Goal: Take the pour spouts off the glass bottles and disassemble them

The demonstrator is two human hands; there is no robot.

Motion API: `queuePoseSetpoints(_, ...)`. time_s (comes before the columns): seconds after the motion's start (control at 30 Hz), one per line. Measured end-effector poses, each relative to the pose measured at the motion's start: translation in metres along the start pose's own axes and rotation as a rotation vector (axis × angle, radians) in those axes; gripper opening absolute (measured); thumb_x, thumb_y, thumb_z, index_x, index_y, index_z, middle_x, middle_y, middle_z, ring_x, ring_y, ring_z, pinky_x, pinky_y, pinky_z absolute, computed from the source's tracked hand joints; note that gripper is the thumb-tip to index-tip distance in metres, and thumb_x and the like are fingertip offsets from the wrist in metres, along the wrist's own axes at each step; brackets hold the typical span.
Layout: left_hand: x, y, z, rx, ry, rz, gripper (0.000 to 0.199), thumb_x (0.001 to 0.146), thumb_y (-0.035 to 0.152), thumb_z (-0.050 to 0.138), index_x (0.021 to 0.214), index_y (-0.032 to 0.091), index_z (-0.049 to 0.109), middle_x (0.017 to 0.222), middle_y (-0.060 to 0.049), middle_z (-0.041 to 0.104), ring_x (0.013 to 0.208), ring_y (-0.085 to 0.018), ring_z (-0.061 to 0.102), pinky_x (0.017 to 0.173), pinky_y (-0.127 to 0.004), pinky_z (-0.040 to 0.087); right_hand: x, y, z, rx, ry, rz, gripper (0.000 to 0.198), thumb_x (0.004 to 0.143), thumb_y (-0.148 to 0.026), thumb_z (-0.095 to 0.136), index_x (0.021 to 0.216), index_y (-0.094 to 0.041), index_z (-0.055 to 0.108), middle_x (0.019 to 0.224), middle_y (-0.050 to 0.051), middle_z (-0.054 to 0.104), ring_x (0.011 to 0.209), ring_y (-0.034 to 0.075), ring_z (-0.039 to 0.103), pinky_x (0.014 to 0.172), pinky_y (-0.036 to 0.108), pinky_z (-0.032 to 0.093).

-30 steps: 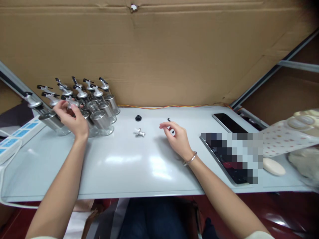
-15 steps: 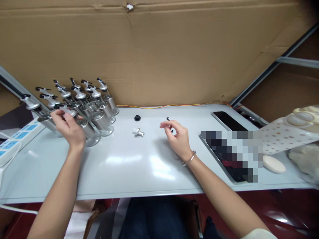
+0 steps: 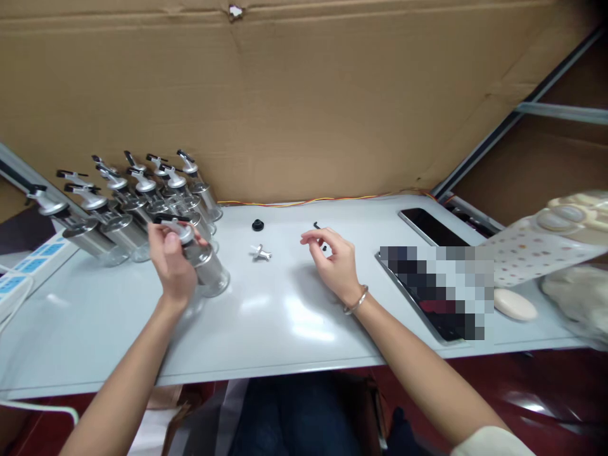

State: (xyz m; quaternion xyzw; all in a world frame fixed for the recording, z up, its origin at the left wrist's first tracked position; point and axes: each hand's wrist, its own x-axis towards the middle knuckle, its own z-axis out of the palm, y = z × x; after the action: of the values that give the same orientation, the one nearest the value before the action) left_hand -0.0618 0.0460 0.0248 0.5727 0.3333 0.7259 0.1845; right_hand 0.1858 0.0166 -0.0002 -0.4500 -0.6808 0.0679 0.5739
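My left hand (image 3: 173, 263) is closed round the upper part of an oil bottle (image 3: 209, 269), a clear glass one with a metal sleeve and a silver pour spout with a black lever. The bottle leans slightly, low over the table or touching it. My right hand (image 3: 335, 259) hovers or rests above the table, fingers loosely curved and thumb apart, with nothing visible in them. Beside its fingertips lies a small black lever piece (image 3: 316, 225), and a tiny black part (image 3: 324, 248) shows through the finger gap. Between the hands lie a silver spout piece (image 3: 261, 253) and a black stopper (image 3: 257, 225).
Several similar oil bottles (image 3: 126, 231) stand grouped at the back left, near a white power strip (image 3: 31, 269). To the right are a phone (image 3: 432, 227), a larger partly blurred device (image 3: 413, 294), a cream oval object (image 3: 515, 304) and a dotted bag (image 3: 517, 256). Cardboard (image 3: 323, 107) closes the back.
My left hand has moved right and toward me, bringing the oil bottle away from the group. My right hand has stayed about where it was; the view has shifted slightly.
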Motion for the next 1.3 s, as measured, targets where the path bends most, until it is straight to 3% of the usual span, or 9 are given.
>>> queuePoseSetpoints(0.23, -0.042, 0.014, 0.055, -0.250, -0.372, -0.173, 0.027, 0.085, 0.043, 0.054, 0.099, 0.022, 0.044, 0.078, 0.002, 0.057, 0.061, -0.010, 0.058, 0.057, -0.023, 0.048, -0.002, 0.000, 0.001, 0.039, 0.024, -0.042, 0.015, 0.086, -0.012, 0.050, 0.084, -0.020, 0.063, 0.071, 0.001, 0.067, 0.068, 0.014, 0.058, 0.063, 0.027, 0.046)
queuePoseSetpoints(0.43, -0.064, 0.027, 0.087, -0.333, -0.612, -0.244, 0.037, 0.088, 0.050, 0.047, 0.102, 0.017, 0.052, 0.078, -0.003, 0.059, 0.069, -0.015, 0.056, 0.064, -0.026, 0.046, -0.005, -0.005, -0.003, 0.172, 0.059, -0.076, 0.023, 0.093, -0.032, 0.043, 0.110, -0.022, 0.056, 0.084, 0.003, 0.066, 0.075, 0.016, 0.062, 0.066, 0.030, 0.049)
queuePoseSetpoints(0.67, -0.061, 0.028, 0.086, -0.445, -0.666, -0.276, 0.038, 0.086, 0.048, 0.049, 0.103, 0.015, 0.058, 0.084, -0.005, 0.061, 0.072, -0.017, 0.058, 0.064, -0.028, 0.046, -0.007, -0.007, -0.004, 0.241, 0.016, -0.233, 0.042, 0.093, -0.052, 0.036, 0.121, -0.024, 0.052, 0.095, 0.005, 0.064, 0.081, 0.019, 0.060, 0.065, 0.033, 0.049)
queuePoseSetpoints(0.77, -0.060, 0.028, 0.084, -0.404, -0.689, -0.217, 0.040, 0.088, 0.048, 0.047, 0.107, 0.014, 0.058, 0.085, -0.006, 0.061, 0.076, -0.018, 0.058, 0.068, -0.030, 0.047, -0.006, -0.010, -0.004, 0.238, -0.008, -0.290, 0.046, 0.092, -0.055, 0.035, 0.122, -0.024, 0.051, 0.097, 0.006, 0.063, 0.079, 0.019, 0.058, 0.065, 0.034, 0.049)
queuePoseSetpoints(1.0, -0.066, 0.027, 0.087, -0.276, -0.657, -0.078, 0.039, 0.092, 0.048, 0.039, 0.108, 0.014, 0.051, 0.081, -0.006, 0.060, 0.071, -0.016, 0.057, 0.063, -0.028, 0.044, -0.004, -0.014, -0.004, 0.199, -0.073, -0.340, 0.046, 0.092, -0.054, 0.034, 0.125, -0.025, 0.049, 0.088, 0.005, 0.062, 0.080, 0.021, 0.058, 0.069, 0.037, 0.049)
queuePoseSetpoints(1.2, -0.068, 0.025, 0.087, -0.256, -0.664, -0.067, 0.041, 0.092, 0.052, 0.038, 0.108, 0.015, 0.047, 0.076, -0.004, 0.060, 0.064, -0.013, 0.056, 0.058, -0.025, 0.042, -0.008, -0.004, 0.002, 0.144, -0.086, -0.476, 0.048, 0.093, -0.044, 0.037, 0.139, -0.029, 0.035, 0.116, 0.011, 0.056, 0.099, 0.025, 0.057, 0.079, 0.043, 0.051)
queuePoseSetpoints(1.3, -0.069, 0.026, 0.087, -0.244, -0.657, -0.105, 0.043, 0.091, 0.056, 0.039, 0.106, 0.016, 0.047, 0.075, -0.003, 0.058, 0.064, -0.013, 0.053, 0.058, -0.025, 0.041, -0.009, -0.002, 0.003, 0.109, -0.083, -0.494, 0.047, 0.094, -0.041, 0.036, 0.140, -0.031, 0.032, 0.119, 0.010, 0.054, 0.099, 0.025, 0.056, 0.077, 0.043, 0.052)
